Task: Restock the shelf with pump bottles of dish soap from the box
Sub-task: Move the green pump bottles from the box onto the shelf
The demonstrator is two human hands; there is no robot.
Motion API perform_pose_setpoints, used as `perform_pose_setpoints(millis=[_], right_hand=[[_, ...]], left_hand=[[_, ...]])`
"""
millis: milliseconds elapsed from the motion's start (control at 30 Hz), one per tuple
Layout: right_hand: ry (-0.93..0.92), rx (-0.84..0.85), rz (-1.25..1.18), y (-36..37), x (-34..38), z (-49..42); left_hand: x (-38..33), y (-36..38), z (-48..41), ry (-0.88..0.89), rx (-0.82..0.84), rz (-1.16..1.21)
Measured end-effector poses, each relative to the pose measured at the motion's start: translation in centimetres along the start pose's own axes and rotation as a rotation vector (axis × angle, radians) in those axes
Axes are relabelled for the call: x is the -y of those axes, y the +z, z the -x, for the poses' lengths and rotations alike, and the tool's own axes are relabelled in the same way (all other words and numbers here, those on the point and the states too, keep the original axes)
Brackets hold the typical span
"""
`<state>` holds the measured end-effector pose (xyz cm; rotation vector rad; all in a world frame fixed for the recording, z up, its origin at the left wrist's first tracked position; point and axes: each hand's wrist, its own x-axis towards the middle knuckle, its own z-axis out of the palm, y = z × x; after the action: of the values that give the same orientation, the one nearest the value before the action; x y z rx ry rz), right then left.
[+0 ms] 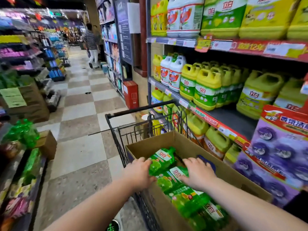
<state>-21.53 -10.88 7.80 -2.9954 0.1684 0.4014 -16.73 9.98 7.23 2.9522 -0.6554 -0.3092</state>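
Observation:
An open cardboard box [166, 142] rides in a black wire cart [126, 130] beside the shelf. Several green dish soap bottles lie on their sides inside it. My left hand [139, 174] rests over the box's left wall, its fingers touching the farthest green bottle [162, 160]. My right hand [199, 175] lies flat, fingers spread, on another green bottle [173, 179] in the middle of the box. Neither hand has a bottle lifted. The shelf [228, 117] on the right holds yellow and green detergent jugs.
Purple boxed goods [281, 152] stack at the near right. A red box [131, 94] stands by the shelf end. Cardboard boxes [48, 144] and green packs sit at the left. A person [91, 45] walks far down the checkered aisle.

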Motion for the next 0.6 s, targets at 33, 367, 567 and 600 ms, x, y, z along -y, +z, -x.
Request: perform_pose_setpoints(millis=[33, 367, 567, 600], right_hand=[[0.019, 0.011, 0.003, 0.2, -0.2, -0.6], [0.27, 0.14, -0.073, 2.2, -1.0, -11.2], [0.364, 0.199, -0.143, 4.8, -0.2, -18.8], [0.382, 0.217, -0.164, 5.4, -0.1, -20.0]], left_hand=[[0.0, 0.3, -1.1, 0.017, 0.014, -0.002], [3.0, 2.8, -17.0, 0.214, 0.188, -0.048], [6.3, 5.7, -25.5, 0.247, 0.344, -0.021], [6.7, 6.4, -26.6, 0.241, 0.376, -0.013]])
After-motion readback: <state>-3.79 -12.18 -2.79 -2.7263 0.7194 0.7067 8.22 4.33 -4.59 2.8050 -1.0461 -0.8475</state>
